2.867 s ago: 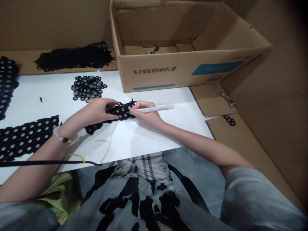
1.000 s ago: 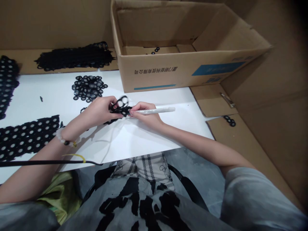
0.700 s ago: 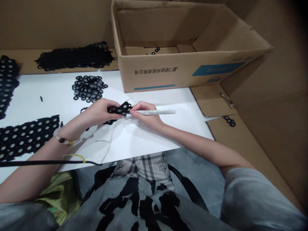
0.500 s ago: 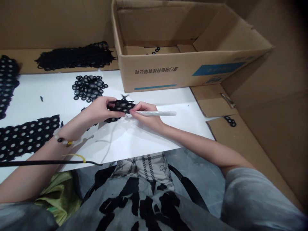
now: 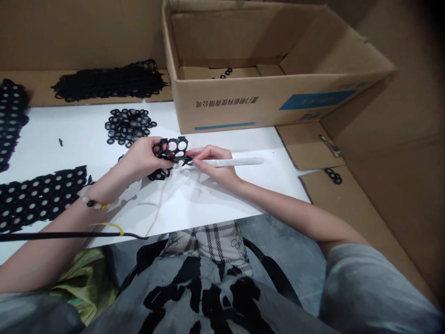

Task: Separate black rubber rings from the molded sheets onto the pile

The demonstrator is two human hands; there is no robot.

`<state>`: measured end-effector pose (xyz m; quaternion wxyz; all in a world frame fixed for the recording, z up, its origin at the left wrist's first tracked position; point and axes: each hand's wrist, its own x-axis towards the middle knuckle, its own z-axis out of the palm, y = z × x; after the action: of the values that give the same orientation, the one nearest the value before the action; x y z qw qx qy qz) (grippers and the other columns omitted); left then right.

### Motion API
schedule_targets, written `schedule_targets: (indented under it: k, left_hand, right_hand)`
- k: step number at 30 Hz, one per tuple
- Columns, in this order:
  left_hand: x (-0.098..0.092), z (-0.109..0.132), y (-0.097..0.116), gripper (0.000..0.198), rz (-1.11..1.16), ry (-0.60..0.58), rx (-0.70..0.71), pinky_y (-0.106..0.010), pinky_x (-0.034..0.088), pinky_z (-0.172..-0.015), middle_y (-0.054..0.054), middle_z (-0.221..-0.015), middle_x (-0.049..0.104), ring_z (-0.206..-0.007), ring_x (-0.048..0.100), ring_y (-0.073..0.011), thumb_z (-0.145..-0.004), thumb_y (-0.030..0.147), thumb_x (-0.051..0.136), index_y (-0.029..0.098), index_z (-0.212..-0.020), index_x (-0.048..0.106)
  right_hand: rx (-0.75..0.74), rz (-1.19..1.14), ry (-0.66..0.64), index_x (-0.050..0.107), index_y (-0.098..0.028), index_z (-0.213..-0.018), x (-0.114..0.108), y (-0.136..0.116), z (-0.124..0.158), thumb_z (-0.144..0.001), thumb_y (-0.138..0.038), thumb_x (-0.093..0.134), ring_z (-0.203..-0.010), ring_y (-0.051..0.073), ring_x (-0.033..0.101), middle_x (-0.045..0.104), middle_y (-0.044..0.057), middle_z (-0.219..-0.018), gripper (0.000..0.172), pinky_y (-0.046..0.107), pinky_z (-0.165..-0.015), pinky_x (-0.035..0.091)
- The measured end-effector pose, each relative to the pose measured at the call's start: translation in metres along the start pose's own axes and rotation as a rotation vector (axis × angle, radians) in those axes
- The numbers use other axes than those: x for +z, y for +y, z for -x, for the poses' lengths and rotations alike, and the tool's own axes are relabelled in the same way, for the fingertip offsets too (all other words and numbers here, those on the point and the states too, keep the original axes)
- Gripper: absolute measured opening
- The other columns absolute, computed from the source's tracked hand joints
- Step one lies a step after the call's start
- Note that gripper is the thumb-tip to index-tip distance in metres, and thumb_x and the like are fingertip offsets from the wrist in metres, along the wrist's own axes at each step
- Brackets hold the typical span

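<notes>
My left hand (image 5: 148,155) grips a black perforated sheet (image 5: 176,146) with round holes, raised a little over the white table (image 5: 208,199). My right hand (image 5: 215,163) is closed round a thin white pen-like tool (image 5: 239,162), its tip at the lower right edge of the sheet. White shows through several of the sheet's holes. Behind my left hand lies a pile of small black rings (image 5: 128,126). Below the held sheet, another black piece (image 5: 160,174) with round openings is partly hidden by my left hand.
A large open cardboard box (image 5: 222,104) stands at the back. Black dotted sheets (image 5: 41,197) lie at the left, with a dark stack (image 5: 109,82) behind. A few rings (image 5: 333,176) rest on cardboard at the right. A black rod (image 5: 62,235) crosses my left forearm.
The held sheet has tilted and now shows open holes where discs showed before. My right hand and the tool have shifted slightly right; my left hand has moved slightly left.
</notes>
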<state>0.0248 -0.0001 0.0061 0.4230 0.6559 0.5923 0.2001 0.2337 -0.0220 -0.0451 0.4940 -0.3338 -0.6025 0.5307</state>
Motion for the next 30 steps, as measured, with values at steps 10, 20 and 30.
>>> schedule_targets:
  k: [10, 20, 30]
  left_hand:
    - [-0.002, 0.006, 0.012, 0.029, -0.175, -0.154, 0.022, -0.024, 0.032, -0.049, 0.004, -0.057, 0.051, -0.054, 0.045, -0.0120, -0.062, 0.043, 0.072, 0.020, -0.064, 0.055]
    - [0.002, 0.004, 0.002, 0.031, -0.368, -0.165, 0.119, -0.026, 0.031, -0.052, 0.001, -0.059, 0.058, -0.054, 0.048, -0.0153, -0.074, 0.051, 0.061, 0.021, -0.070, 0.060]
    - [0.007, 0.004, 0.001, 0.034, -0.372, -0.172, 0.076, -0.026, 0.027, -0.050, 0.001, -0.052, 0.051, -0.051, 0.043, -0.0144, -0.075, 0.053, 0.056, 0.020, -0.068, 0.058]
  right_hand:
    - [0.080, 0.181, 0.000, 0.065, -0.019, -0.077, 0.000, 0.002, 0.003, -0.080, -0.040, 0.069, -0.072, 0.015, 0.064, 0.071, 0.002, -0.077, 0.022, 0.029, -0.068, 0.049]
    - [0.069, 0.288, 0.002, 0.065, -0.018, -0.077, 0.004, -0.001, 0.005, -0.083, -0.035, 0.066, -0.067, 0.013, 0.060, 0.069, 0.001, -0.076, 0.018, 0.028, -0.063, 0.044]
    - [0.023, 0.390, 0.022, 0.064, -0.018, -0.077, 0.012, -0.003, 0.010, -0.085, -0.029, 0.061, -0.063, 0.010, 0.056, 0.068, 0.000, -0.075, 0.013, 0.026, -0.061, 0.042]
